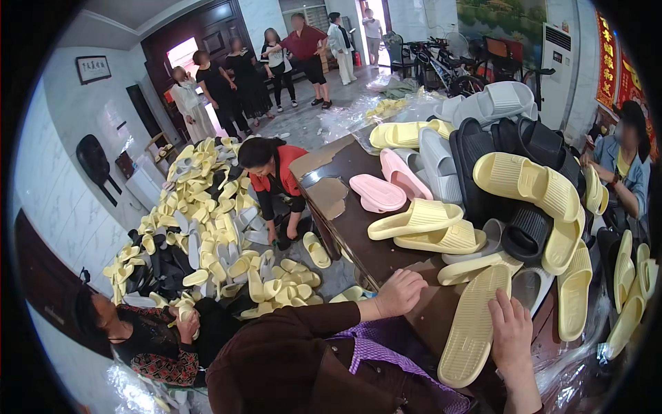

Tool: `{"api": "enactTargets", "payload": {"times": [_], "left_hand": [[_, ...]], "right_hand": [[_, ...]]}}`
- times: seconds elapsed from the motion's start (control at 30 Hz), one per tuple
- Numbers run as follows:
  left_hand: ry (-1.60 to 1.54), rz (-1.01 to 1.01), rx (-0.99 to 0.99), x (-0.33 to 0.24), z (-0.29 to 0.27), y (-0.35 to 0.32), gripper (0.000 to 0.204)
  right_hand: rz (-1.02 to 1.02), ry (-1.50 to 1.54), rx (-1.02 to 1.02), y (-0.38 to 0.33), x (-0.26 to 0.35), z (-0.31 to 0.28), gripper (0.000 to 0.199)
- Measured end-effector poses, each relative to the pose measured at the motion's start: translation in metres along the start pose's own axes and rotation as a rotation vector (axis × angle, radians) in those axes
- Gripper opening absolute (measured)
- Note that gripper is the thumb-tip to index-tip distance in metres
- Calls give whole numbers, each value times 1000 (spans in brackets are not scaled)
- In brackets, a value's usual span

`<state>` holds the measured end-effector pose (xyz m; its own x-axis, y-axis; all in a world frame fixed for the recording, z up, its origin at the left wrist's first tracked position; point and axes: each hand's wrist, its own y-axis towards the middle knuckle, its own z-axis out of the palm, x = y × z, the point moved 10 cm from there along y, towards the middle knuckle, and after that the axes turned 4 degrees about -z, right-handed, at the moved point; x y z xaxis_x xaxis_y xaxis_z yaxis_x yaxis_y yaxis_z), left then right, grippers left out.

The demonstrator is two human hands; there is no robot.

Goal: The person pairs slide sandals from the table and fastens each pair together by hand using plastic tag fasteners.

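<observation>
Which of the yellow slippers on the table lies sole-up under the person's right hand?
The long yellow slipper at the table's near edge: it lies upside down, ridged sole showing, with the right hand resting on its side. The other yellow slippers sit farther back in the pile.

right hand (512, 334) flat on yellow slipper (472, 328) | left hand (398, 292) on table (358, 238)

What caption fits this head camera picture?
Right hand rests on a yellow slipper beside a heaped table; left hand touches its edge.

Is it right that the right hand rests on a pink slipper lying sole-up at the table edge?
Not quite. In the head view the right hand rests on a yellow slipper, not a pink one. It does lie sole-up at the table edge.
</observation>
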<state>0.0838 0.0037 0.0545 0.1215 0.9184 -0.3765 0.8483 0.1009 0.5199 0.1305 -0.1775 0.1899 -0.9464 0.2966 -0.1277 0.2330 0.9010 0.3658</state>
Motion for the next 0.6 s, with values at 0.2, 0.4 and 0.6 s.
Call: {"api": "enactTargets", "payload": {"times": [0.2,0.4,0.6], "left_hand": [[-176,-91,-98,4,-14,14,34],[-279,-22,-206,-33,-35,59,44],[-336,-31,-11,-46,8,82,49]], "right_hand": [[-3,-4,-14,0,1,-3,36],[6,7,-11,1,0,-5,37],[39,35,11,1,-3,-3,37]]}}
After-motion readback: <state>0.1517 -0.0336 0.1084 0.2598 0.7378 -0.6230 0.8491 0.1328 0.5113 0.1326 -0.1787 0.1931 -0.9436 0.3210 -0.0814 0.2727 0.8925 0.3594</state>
